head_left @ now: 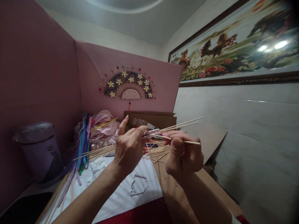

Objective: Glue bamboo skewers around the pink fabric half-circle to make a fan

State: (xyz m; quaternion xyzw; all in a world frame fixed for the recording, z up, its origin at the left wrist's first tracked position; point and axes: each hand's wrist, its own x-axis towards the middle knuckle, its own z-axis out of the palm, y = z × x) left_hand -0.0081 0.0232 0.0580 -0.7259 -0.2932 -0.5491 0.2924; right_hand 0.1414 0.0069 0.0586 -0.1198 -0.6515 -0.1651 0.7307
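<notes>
Both of my hands are raised over the table. My left hand (pixel 128 147) is closed with the index finger lifted, and it grips several thin wooden sticks (pixel 184 125) that jut out to the right. Something pale and pinkish is wrapped around or lies among the sticks near its fingertips; I cannot make out what. A single wooden stick (pixel 192 142) is pinched between the thumb and fingers of my right hand (pixel 184 154), its far end touching or crossing the bundle. Below, a polygon outline of pale lilac pieces (pixel 140 195) lies on white paper (pixel 121 189).
Loose wooden sticks (pixel 160 152) lie behind the hands. Colored pipe cleaners (pixel 84 140), pink dotted cloth (pixel 105 119) and a cardboard box (pixel 158 119) stand further back. A lilac bin (pixel 38 152) is at left. A decorated fan (pixel 130 82) hangs on the pink board (pixel 161 81).
</notes>
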